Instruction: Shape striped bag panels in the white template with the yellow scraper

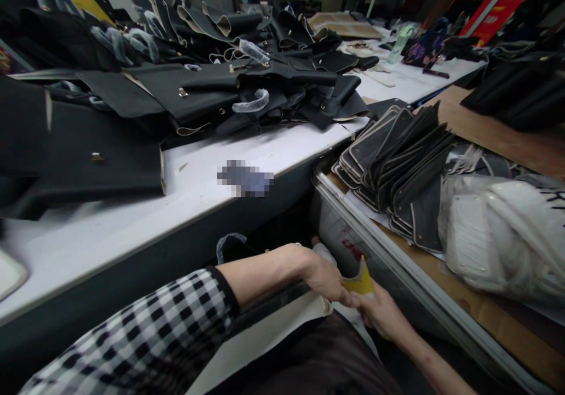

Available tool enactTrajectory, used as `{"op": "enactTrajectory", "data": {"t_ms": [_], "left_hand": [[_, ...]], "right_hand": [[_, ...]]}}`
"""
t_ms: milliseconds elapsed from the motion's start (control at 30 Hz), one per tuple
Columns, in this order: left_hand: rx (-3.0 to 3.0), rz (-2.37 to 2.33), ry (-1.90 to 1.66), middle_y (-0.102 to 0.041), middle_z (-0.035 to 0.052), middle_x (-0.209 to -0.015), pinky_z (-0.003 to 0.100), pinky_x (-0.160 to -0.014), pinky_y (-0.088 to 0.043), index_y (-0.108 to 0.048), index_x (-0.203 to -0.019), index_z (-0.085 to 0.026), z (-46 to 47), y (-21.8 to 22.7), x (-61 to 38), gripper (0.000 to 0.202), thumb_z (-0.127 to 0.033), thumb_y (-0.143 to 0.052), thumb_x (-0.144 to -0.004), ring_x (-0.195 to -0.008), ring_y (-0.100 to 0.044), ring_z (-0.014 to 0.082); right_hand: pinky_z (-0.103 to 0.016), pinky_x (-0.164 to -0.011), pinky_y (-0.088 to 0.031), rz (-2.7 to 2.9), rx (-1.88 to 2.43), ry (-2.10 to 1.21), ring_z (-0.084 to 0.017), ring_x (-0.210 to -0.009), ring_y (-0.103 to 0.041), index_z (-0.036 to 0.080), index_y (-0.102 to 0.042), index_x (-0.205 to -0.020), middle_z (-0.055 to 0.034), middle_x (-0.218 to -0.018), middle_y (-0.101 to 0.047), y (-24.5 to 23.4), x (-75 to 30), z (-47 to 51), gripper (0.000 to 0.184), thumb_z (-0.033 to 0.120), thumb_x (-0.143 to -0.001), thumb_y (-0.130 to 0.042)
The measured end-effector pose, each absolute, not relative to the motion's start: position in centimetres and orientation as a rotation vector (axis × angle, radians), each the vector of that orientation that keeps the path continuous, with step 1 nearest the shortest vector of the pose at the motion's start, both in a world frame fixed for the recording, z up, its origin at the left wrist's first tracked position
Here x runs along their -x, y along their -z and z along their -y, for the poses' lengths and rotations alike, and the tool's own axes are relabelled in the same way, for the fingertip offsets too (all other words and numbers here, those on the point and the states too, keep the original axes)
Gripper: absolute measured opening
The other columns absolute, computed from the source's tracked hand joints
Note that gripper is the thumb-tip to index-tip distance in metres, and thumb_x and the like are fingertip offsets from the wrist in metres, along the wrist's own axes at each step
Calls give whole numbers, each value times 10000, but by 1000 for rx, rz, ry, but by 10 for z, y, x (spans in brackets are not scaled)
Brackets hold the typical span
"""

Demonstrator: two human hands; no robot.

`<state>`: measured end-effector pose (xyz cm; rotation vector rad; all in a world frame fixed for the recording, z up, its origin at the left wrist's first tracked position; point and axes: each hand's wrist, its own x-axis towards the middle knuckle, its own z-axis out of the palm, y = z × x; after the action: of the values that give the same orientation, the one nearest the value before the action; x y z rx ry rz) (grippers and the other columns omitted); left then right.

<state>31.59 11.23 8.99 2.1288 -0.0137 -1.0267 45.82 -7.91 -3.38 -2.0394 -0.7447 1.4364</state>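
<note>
My left hand (324, 276), at the end of a checkered sleeve, reaches across above my lap with its fingers curled together. Its fingertips meet those of my right hand (380, 311), which is closed on a yellow piece (362, 282) of thin, sheet-like material. Whatever the left fingers pinch is hidden. Under the hands, a pale cream panel (269, 339) with a dark edge lies across my lap. Behind my left wrist, a plastic-wrapped handle (230, 243) rises from a dark item with a small metal fitting, mostly covered by my arm.
Black bag pieces (198, 92) with wrapped handles are heaped on the white table (207, 189). To the right, a metal-edged surface (375, 230) carries stacked dark panels (392, 159) and a clear plastic bag (498, 236). A pixelated patch covers something at the table's edge.
</note>
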Motion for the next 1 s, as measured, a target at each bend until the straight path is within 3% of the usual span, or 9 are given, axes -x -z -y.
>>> {"op": "enactTrajectory", "data": {"t_ms": [67, 133, 200, 300, 467, 633, 867, 1000], "left_hand": [[-2078, 51, 1068, -658, 141, -1254, 355, -971, -462, -551, -1340, -85, -116, -87, -319, 612, -453, -569, -852, -1195, -589, 297], [-2037, 77, 1094, -690, 127, -1196, 324, -921, -492, -445, -1419, -52, -120, -83, -322, 771, -350, -692, -752, -1148, -619, 284], [-2017, 91, 1107, -709, 108, -1162, 305, -915, -500, -338, -1473, -28, -122, -79, -324, 910, -270, -738, -693, -1147, -623, 273], [-2022, 108, 1110, -683, 129, -1217, 287, -960, -480, -257, -1496, 0, -123, -77, -327, 1005, -227, -765, -659, -1218, -580, 270], [-2007, 157, 1190, -617, 188, -1302, 287, -925, -494, -246, -1485, 36, -125, -80, -330, 954, -138, -701, -665, -1210, -586, 273], [-1969, 196, 1209, -597, 172, -1336, 305, -987, -461, -268, -1480, 16, -125, -78, -331, 886, -86, -637, -681, -1233, -568, 268], [-1980, 217, 1180, -626, 161, -1301, 267, -916, -496, -314, -1462, 5, -127, -80, -330, 834, -48, -613, -685, -1192, -603, 244], [-2041, 249, 1130, -640, 145, -1282, 285, -945, -487, -316, -1473, -30, -130, -79, -328, 829, -62, -626, -705, -1218, -587, 243]], "right_hand": [[-191, -371, -386, 763, 1992, -1604, -96, -391, -514, 153, -518, -897, 18, -614, -581, 15, -477, 101, 586, 728, -795, -568], [-174, -372, -398, 811, 1887, -1876, -109, -420, -565, 145, -532, -936, -22, -670, -628, -8, -487, 116, 595, 730, -833, -512], [-152, -375, -398, 872, 1775, -2071, -95, -433, -562, 130, -567, -978, -30, -686, -633, -29, -483, 121, 590, 705, -866, -494], [-131, -373, -371, 1004, 1696, -2084, -67, -443, -506, 128, -618, -982, -10, -686, -604, -47, -461, 110, 535, 641, -911, -483], [-113, -418, -347, 1181, 1793, -1895, -69, -529, -530, 137, -619, -849, -7, -698, -605, -46, -432, 85, 425, 527, -953, -486], [-134, -339, -351, 997, 1757, -2001, -76, -384, -494, 142, -588, -922, 7, -597, -586, -34, -421, 83, 448, 562, -957, -437], [-122, -305, -347, 869, 1757, -2027, -67, -345, -471, 141, -561, -961, 11, -575, -583, -35, -408, 82, 461, 579, -955, -416], [-107, -303, -321, 825, 1777, -1985, -56, -343, -468, 146, -562, -967, 9, -586, -596, -34, -403, 83, 474, 596, -955, -414]]}}
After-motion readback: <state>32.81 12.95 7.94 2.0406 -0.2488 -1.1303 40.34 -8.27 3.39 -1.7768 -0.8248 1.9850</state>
